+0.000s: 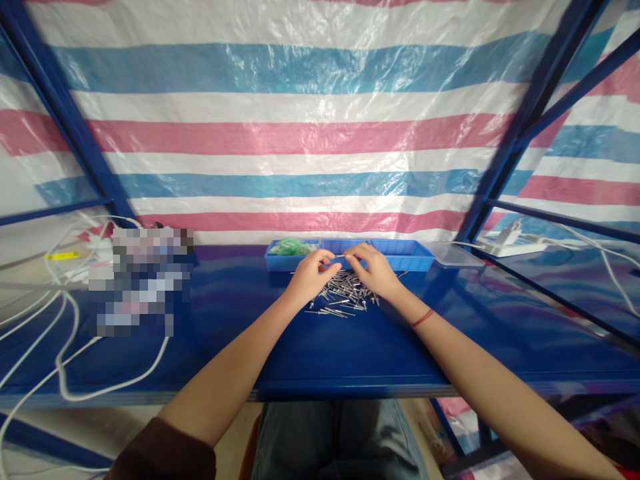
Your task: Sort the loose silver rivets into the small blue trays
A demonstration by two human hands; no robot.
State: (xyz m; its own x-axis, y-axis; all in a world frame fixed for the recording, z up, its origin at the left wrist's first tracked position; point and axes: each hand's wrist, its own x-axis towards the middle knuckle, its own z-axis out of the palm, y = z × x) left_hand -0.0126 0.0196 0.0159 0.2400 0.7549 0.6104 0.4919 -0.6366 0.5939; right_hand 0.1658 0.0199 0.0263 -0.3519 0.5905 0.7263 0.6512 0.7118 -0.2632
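I am holding one slim metal piece (341, 256) level in the air between my two hands, above the far side of a heap (345, 288) of metal pins. Its long axis is running crosswise, left to right, with one end pointing to each hand; I am not making out which end is the head. It is showing as a short, pale, silvery line, with both ends hidden by fingers.

My right hand (370, 267) is pinching the right end between thumb and fingertips, a narrow grip. My left hand (316, 273) is meeting the other end with a fingertip while its thumb is standing slightly apart below, so I cannot tell whether it is gripping.

The pins in the one heap are lying too tangled for me to count; they are looking thin, straight and shiny grey, and are pointing many ways. Several along the near edge are lying mostly crosswise.

Just behind, one blue tray (407, 255) is showing three compartments in a row, the left one holding green material (291, 247). One clear plastic piece (457, 255) is lying beside its right end. Everything is resting on one blue table (225, 353), before a striped sheet (310, 137).
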